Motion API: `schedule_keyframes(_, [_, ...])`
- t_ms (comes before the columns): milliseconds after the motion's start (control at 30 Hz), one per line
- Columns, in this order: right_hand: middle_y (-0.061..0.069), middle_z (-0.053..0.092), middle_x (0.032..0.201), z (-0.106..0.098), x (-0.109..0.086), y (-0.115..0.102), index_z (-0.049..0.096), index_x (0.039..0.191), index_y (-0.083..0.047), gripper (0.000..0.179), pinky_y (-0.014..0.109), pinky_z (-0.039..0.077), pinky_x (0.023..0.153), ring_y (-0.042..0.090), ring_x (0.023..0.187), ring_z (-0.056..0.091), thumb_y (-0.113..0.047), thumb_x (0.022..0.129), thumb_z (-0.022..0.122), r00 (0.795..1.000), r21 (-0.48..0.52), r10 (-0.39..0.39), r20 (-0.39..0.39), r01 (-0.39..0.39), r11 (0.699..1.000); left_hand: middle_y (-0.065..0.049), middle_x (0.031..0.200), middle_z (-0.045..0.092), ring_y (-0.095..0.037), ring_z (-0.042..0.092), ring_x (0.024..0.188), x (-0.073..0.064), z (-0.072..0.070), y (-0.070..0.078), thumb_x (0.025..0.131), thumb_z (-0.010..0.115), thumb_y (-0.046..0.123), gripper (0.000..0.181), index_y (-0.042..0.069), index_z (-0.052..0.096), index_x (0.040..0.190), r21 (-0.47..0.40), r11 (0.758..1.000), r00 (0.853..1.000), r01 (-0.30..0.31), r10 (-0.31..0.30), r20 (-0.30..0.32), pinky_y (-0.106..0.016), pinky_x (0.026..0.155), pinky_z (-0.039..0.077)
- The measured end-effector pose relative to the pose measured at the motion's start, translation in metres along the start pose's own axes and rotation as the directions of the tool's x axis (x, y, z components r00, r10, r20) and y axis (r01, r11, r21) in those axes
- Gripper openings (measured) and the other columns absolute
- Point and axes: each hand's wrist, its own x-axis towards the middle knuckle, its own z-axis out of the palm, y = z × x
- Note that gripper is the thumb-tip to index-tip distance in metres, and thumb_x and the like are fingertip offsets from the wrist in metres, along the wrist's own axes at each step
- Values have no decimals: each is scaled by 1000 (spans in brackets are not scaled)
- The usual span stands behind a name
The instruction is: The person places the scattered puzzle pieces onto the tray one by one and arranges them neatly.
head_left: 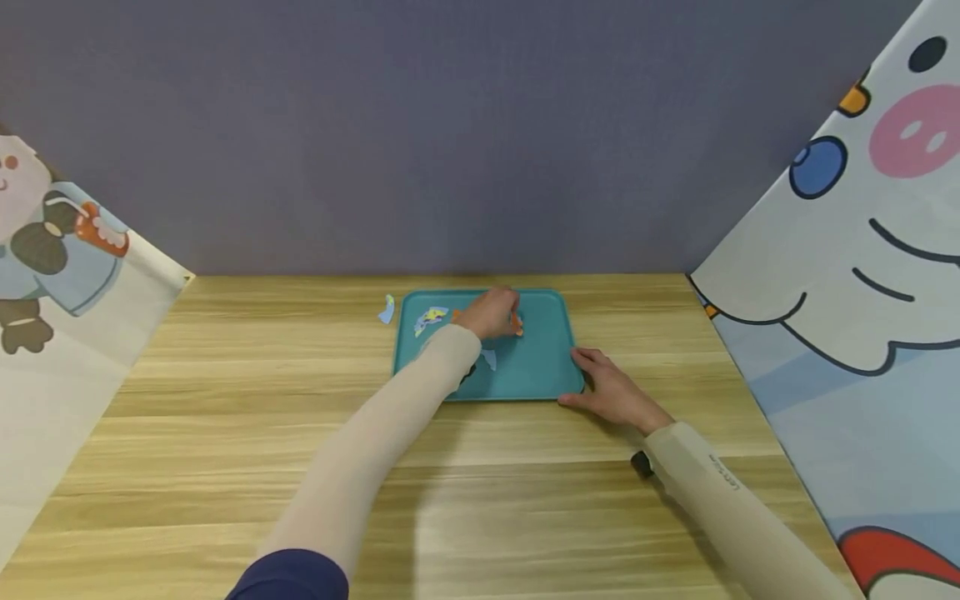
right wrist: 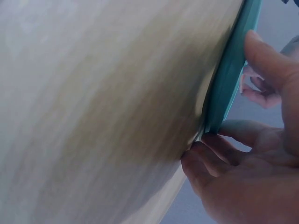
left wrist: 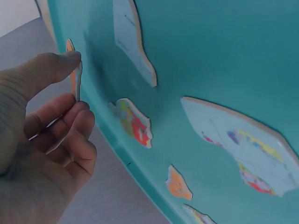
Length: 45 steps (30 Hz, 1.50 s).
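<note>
A teal tray lies on the wooden table. Over its middle my left hand pinches a thin orange puzzle piece on edge between thumb and fingers. Beneath it, the left wrist view shows several flat pieces on the tray: a pale blue one, a red and green one, a small orange one and a larger pale section. My right hand grips the tray's near right corner, thumb on one side and fingers on the other. The left forearm hides part of the tray.
One loose blue and yellow piece lies on the table just left of the tray. A grey partition rises behind the table, and cartoon-printed panels flank it on both sides.
</note>
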Motion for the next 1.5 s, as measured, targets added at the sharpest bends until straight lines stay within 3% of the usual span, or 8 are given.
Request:
schedule_keyframes(167, [22, 27, 146, 3, 3, -3, 26, 145, 4, 90, 52, 28, 104, 40, 132, 29, -41, 82, 71, 1000, 2, -9, 6, 9, 1000, -3, 97, 53, -15, 51, 80, 7, 3, -4, 86, 69, 27, 19, 12, 60, 92, 40, 999, 999, 24, -25, 28, -30, 68, 44])
schedule_keyframes(367, [22, 27, 146, 5, 5, -8, 26, 145, 5, 90, 53, 28, 104, 41, 132, 29, -40, 82, 72, 1000, 9, -21, 9, 21, 1000, -2, 95, 53, -16, 49, 77, 8, 2, -5, 86, 70, 26, 18, 13, 62, 76, 51, 997, 997, 63, -65, 37, -30, 66, 43])
schedule_keyframes(567, [21, 26, 147, 8, 8, -9, 25, 145, 4, 90, 52, 29, 104, 40, 132, 29, -42, 83, 71, 999, 6, -36, 16, 36, 999, -2, 90, 52, -15, 48, 72, 2, -2, -7, 86, 70, 23, 22, 13, 61, 68, 27, 997, 996, 76, -77, 43, -28, 60, 42])
schedule_keyframes(800, [21, 26, 147, 9, 10, -8, 26, 145, 5, 90, 52, 28, 104, 40, 132, 28, -42, 83, 71, 999, 8, -45, 15, 45, 999, -3, 83, 55, -14, 45, 61, -7, -11, -7, 84, 72, 22, 20, 11, 61, 71, -59, 995, 996, 85, -84, 30, -28, 55, 39])
schedule_keyframes(933, [21, 26, 147, 8, 10, -6, 26, 145, 5, 90, 53, 29, 103, 41, 132, 28, -42, 82, 71, 999, 2, -37, 17, 37, 999, -6, 93, 61, -17, 54, 75, -13, -16, -11, 85, 71, 21, 16, 6, 67, 86, -81, 994, 997, 73, -75, -24, -30, 64, 45])
schedule_keyframes(1100, [20, 25, 147, 8, 10, -3, 26, 146, 4, 91, 53, 28, 103, 41, 133, 27, -44, 82, 70, 999, 3, -40, 13, 40, 999, -10, 120, 58, -23, 54, 108, -23, -23, -20, 87, 67, 17, 36, 2, 62, 119, -119, 988, 993, 95, -103, -61, -35, 87, 46])
schedule_keyframes(1333, [23, 25, 147, 5, 1, 2, 26, 145, 5, 91, 55, 28, 102, 43, 132, 27, -46, 83, 68, 999, -5, -42, 5, 42, 999, -18, 118, 58, -21, 60, 91, -40, -36, -40, 89, 64, 11, 36, -1, 59, 123, -205, 974, 987, 92, -116, -112, -33, 80, 49])
schedule_keyframes(1500, [24, 24, 147, 2, -2, 6, 25, 145, 6, 92, 56, 28, 102, 44, 131, 27, -47, 83, 67, 999, -10, -34, 6, 34, 999, -18, 115, 59, -23, 57, 97, -55, -47, -56, 87, 66, 12, 38, 0, 59, 123, -185, 972, 974, 145, -173, -144, -35, 84, 46])
